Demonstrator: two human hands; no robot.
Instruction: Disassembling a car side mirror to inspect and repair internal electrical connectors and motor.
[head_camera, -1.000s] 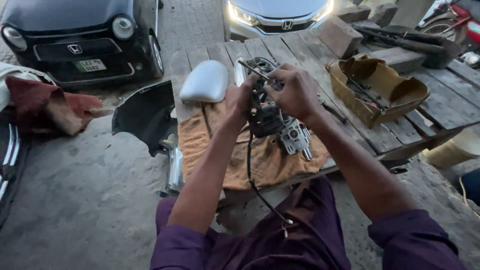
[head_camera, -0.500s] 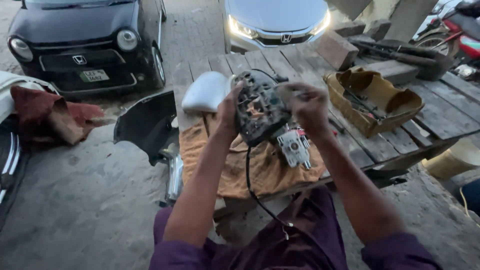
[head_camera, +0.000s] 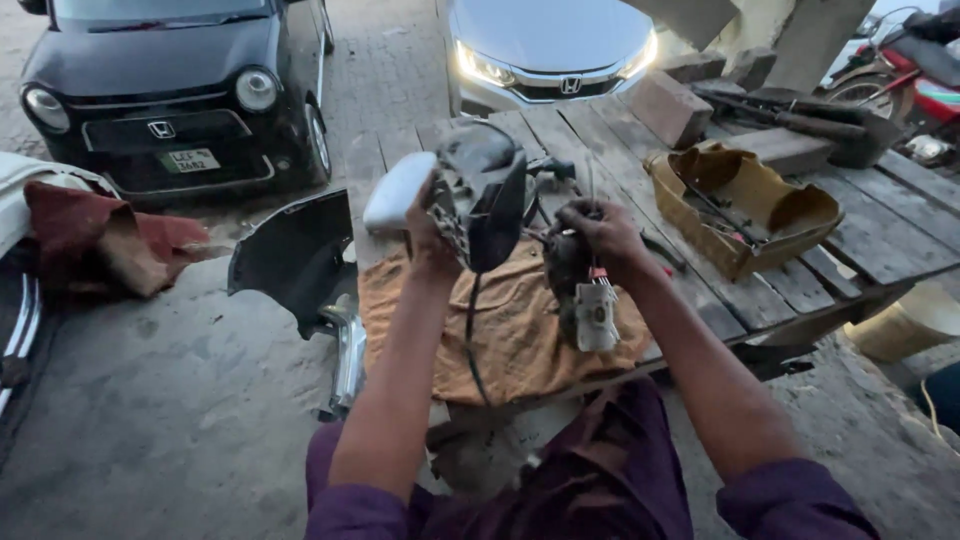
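Side mirror housing tilted upright, white shell leftward — left hand clasping it, right hand gripping motor bracket.

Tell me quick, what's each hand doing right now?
Left hand: closed, holding up the car mirror housing.
Right hand: closed on the dark mechanism over the orange cloth.

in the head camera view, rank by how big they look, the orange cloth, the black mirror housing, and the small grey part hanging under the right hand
1. orange cloth
2. black mirror housing, held up nearer the camera, so inflated
3. small grey part
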